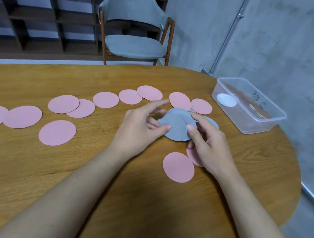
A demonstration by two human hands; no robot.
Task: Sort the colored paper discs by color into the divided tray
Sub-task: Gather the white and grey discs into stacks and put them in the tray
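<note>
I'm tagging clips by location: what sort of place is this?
Probably a casual meeting or lounge room, not a workshop: a wooden table, a cushioned grey armchair and dark shelving against a bare concrete wall.

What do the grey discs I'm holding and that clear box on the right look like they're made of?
Grey discs: probably paper or thin card, matte; they overlap flat, with thin cut edges, between the left hand and right hand. Clear box: likely plastic, glossy; the table shows through its walls.
</note>
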